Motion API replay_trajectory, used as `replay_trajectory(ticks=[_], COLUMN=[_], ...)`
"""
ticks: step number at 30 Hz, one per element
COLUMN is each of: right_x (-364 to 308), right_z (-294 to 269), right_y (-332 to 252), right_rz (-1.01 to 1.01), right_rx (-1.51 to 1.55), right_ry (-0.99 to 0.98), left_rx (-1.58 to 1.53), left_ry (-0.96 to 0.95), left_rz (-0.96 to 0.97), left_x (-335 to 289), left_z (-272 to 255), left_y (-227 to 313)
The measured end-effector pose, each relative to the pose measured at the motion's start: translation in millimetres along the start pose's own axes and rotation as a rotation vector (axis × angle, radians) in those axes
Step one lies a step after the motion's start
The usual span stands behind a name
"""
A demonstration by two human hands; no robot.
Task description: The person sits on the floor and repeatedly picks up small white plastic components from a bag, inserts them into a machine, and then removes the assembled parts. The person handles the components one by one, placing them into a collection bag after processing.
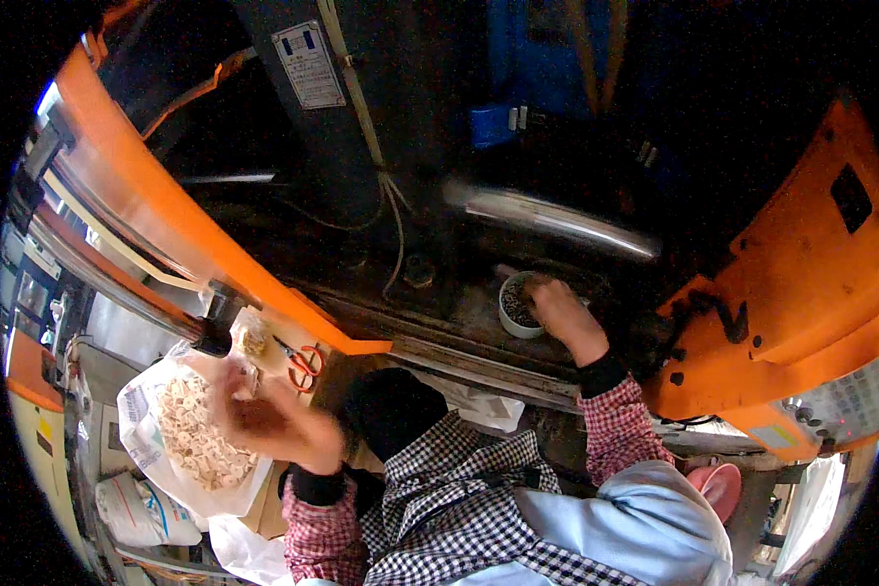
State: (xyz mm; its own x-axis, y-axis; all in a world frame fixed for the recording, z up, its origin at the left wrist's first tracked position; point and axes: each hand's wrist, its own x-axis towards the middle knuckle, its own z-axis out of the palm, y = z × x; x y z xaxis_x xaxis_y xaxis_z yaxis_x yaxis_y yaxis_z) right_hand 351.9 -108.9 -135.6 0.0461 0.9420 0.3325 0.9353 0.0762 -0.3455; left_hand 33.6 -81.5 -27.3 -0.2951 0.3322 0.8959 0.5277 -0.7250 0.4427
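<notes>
Right hand [564, 311] dips into white bowl [521, 330]; grip hidden, cannot tell. Left of bowl: left hand [275, 418] near bag [140, 415] of pale pieces [188, 425], fingers blurred, state indeterminate. Printed placard [308, 64] beyond bowl, leftward.

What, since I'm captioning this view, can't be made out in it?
Head view: the left hand is motion-blurred; whether it holds any pale pieces is unclear.
Head view: the right hand hides its own fingertips at the white bowl.
Head view: pale-blue clothing covers part of the pink object.
Head view: controls on the panel are too small.
</notes>
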Motion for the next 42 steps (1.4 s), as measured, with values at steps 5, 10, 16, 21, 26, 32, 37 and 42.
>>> replay_trajectory(ticks=[5,10,16,21,26,32,37,42], right_x=[-0.5,4.5,1.8,1.3,-1.0,-2.1,-6.6,-15.1], right_z=[-11.0,-35.1,-29.6,-31.5,-26.5,-22.5,-35.8,1.5], right_y=[1.0,-24.7,-34.1,-27.6,-26.2,-21.8,-42.6,-84.7], right_rz=[0.111,-0.056,-0.105,-0.054,-0.022,0.046,0.069,-0.021], right_rx=[0.146,0.331,0.335,0.384,0.444,0.525,0.545,0.52], right_ry=[-0.001,0.035,0.056,0.12,0.148,0.173,0.204,0.116], left_rx=[-0.509,-1.222,-1.281,-1.323,-1.323,-1.309,-1.141,-0.992], left_ry=[-0.964,-0.951,-0.762,-0.816,-0.779,-0.805,-1.143,-1.046], left_rz=[-0.862,-1.785,-1.943,-1.912,-1.885,-1.892,-1.192,-1.271], left_x=[-56.3,-122.7,-138.3,-132.1,-132.6,-117.3,-119.3,-107.8], left_z=[59.1,116.4,137.2,134.4,132.7,127.4,108.5,53.9], left_y=[19.3,8.2,14.7,15.3,14.0,28.3,17.9,2.7])
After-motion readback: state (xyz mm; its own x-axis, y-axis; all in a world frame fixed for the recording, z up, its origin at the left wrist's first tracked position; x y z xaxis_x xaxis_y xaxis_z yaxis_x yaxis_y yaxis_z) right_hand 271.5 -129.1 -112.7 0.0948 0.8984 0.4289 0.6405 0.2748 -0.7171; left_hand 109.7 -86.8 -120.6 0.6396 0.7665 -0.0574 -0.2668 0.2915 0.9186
